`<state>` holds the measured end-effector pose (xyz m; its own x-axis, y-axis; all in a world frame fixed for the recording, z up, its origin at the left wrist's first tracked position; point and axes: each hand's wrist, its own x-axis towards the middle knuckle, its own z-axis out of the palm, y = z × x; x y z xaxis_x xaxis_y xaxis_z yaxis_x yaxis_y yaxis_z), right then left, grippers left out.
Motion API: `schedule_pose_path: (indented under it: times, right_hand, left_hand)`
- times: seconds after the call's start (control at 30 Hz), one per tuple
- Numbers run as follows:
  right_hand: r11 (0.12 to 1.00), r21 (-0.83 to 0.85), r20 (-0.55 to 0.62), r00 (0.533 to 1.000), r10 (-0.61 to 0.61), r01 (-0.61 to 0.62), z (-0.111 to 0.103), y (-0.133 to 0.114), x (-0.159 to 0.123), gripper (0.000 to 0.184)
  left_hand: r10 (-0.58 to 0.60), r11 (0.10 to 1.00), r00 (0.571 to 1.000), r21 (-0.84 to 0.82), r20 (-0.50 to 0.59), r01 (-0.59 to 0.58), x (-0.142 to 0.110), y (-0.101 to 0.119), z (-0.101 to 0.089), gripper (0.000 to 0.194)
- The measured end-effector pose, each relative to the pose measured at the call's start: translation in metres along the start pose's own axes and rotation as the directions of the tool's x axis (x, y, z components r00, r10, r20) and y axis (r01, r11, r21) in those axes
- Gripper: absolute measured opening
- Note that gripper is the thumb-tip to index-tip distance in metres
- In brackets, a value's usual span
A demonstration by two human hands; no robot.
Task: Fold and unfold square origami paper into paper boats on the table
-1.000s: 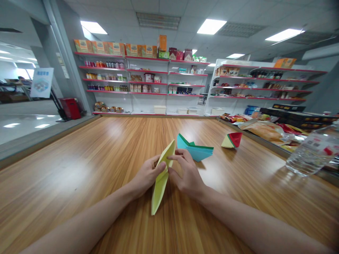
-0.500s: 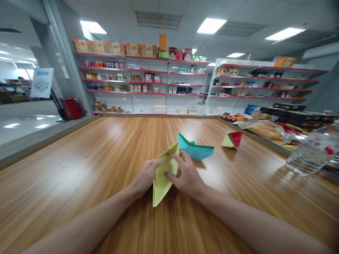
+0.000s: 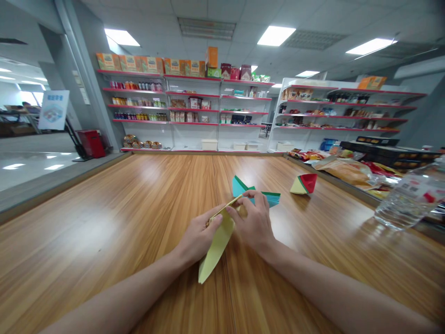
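Both hands hold a folded piece of yellow paper [image 3: 219, 241] above the wooden table. My left hand [image 3: 200, 234] grips its left edge, with the thumb lying on the near face. At the upper right end, my right hand [image 3: 255, 220] pinches the pointed tip between thumb and fingers. The paper's lower end tapers down toward me. Just behind my right hand sits a blue and green folded paper boat [image 3: 273, 198], its middle hidden by my fingers. Farther right, a small red, green and yellow folded paper piece [image 3: 304, 184] rests on the table.
The wooden table [image 3: 104, 260] has a raised rim. A clear plastic bottle [image 3: 399, 204] stands near its right edge. Beyond that edge lie snack packets [image 3: 344, 169] and black boxes [image 3: 392, 155]. Stocked shelves [image 3: 191, 109] line the back.
My right hand has moved up and right to the paper's tip, now covering part of the blue boat. The yellow paper has tilted, its top edge turned toward me.
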<state>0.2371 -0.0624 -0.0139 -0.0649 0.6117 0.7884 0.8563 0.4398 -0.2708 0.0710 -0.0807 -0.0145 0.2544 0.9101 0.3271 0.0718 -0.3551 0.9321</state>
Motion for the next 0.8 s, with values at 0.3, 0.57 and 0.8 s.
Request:
schedule_pose_path:
  times: [0.3, 0.57, 0.8]
  right_hand:
    - [0.985, 0.167, -0.005, 0.999, 0.047, -0.046, 0.005, 0.001, -0.0011, 0.016]
    - [0.843, 0.499, 0.121, 0.98, 0.161, -0.2, -0.0001, -0.0006, -0.0004, 0.016]
    - [0.656, 0.702, 0.178, 0.96, 0.215, -0.277, 0.0008, 0.0015, 0.0007, 0.017]
  left_hand:
    - [0.012, 0.999, 0.996, 0.034, 0.083, -0.015, -0.0018, 0.0009, -0.0024, 0.042]
    - [0.019, 0.978, 0.999, 0.209, -0.029, -0.013, -0.0041, 0.0019, -0.0036, 0.043]
    - [0.061, 0.988, 0.996, 0.147, -0.066, -0.051, -0.0033, 0.0067, -0.0037, 0.04]
